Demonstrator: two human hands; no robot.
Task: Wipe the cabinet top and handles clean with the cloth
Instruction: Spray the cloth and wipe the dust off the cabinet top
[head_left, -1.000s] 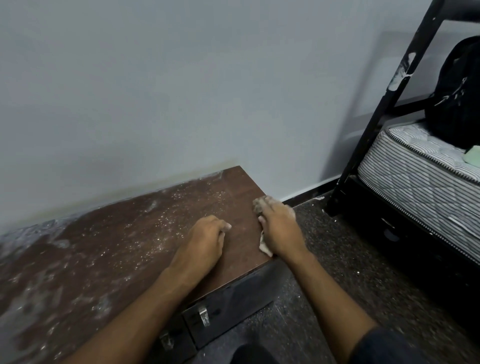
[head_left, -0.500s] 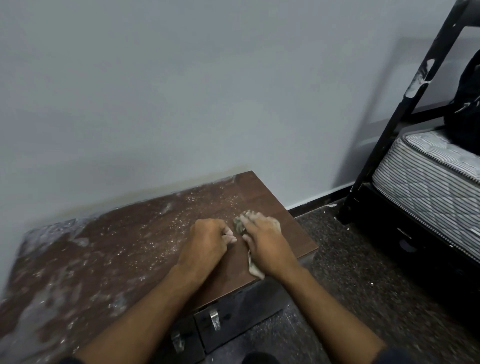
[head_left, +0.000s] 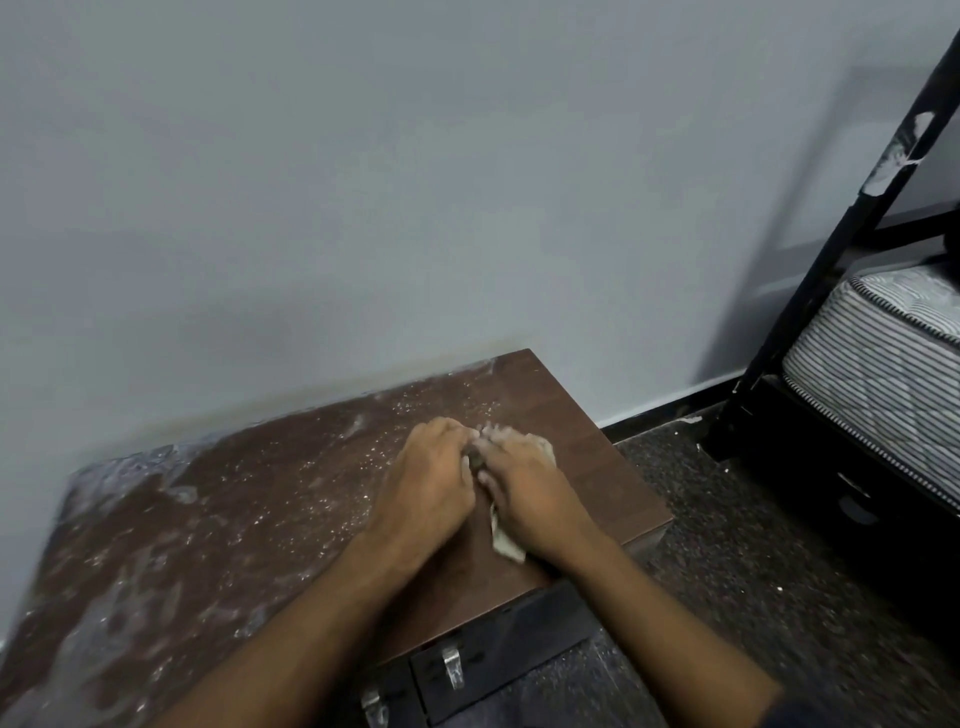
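Lying crumpled under the right hand, the cloth sits on the right part of the brown cabinet top; only a pale corner and a fringe at the fingertips show. It looks soft, light and limp, so it will likely bunch and slip unless pressed flat under the palm, which seems the best hold. The right hand presses it down, fingers spread over it. The left hand rests just beside, fingers curled at the cloth's edge; whether it pinches the cloth I cannot tell. White dust covers the top's left side. Two metal handles sit on the dark front below.
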